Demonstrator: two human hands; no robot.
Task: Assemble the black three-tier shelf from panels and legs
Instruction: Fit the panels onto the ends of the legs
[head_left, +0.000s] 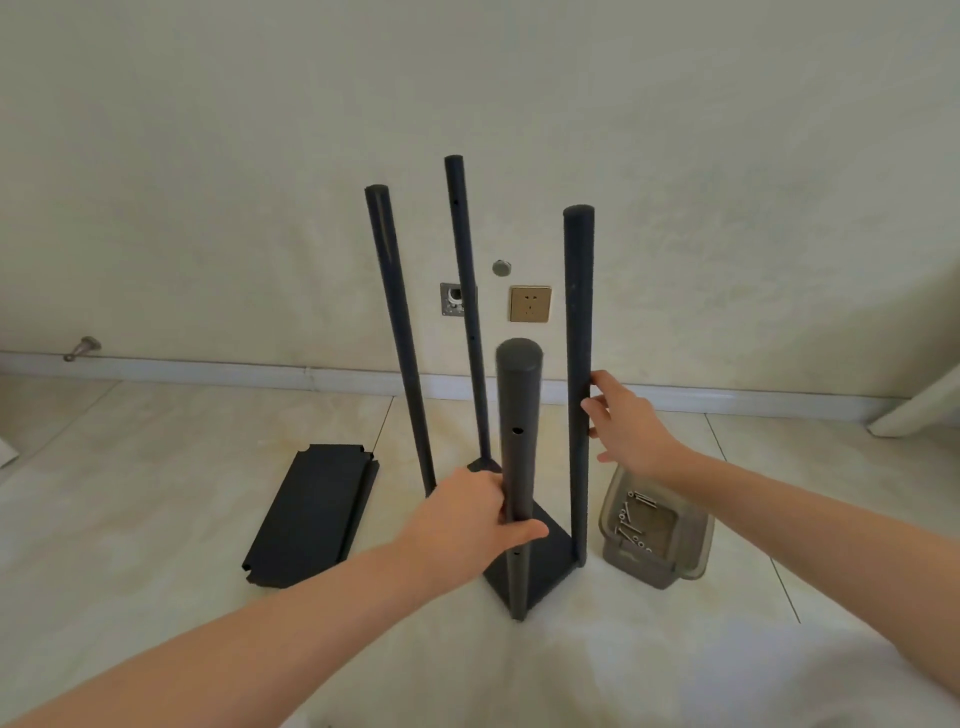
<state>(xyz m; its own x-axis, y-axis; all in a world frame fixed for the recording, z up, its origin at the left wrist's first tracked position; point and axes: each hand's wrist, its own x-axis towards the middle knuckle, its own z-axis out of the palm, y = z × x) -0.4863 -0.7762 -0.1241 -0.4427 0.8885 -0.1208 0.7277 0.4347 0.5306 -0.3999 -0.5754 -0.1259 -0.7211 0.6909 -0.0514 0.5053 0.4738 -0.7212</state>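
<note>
Setting: pale tiled floor (156, 519) against a cream wall (208, 156) with a white skirting board (208, 366).

Item 1: black base panel (550, 551), flat on the floor at centre, with four black legs standing upright at its corners.
- Near leg (517, 467): closest to the camera, holes visible along its side. The left hand (462, 519) grips it low down, with the fingers behind the tube and the thumb across its front.
- Right leg (578, 312): the right hand (631, 423) meets it at mid-height. Its fingers are loosely spread, and the thumb and fingertips touch the tube's right side without wrapping it.
- Left rear leg (395, 312) and far leg (465, 260): both stand untouched.

Item 2: loose black panel (311, 514), lying flat on the floor left of the assembly, apart from it, with notched corners.

Item 3: translucent container (691, 540), on the floor just right of the base panel, holding silver screws (631, 519).

Wall fittings: gold socket (530, 304), metal plate (451, 299), and round metal cap (501, 267), all behind the legs. A door stop (83, 347) sits far left at skirting level.
</note>
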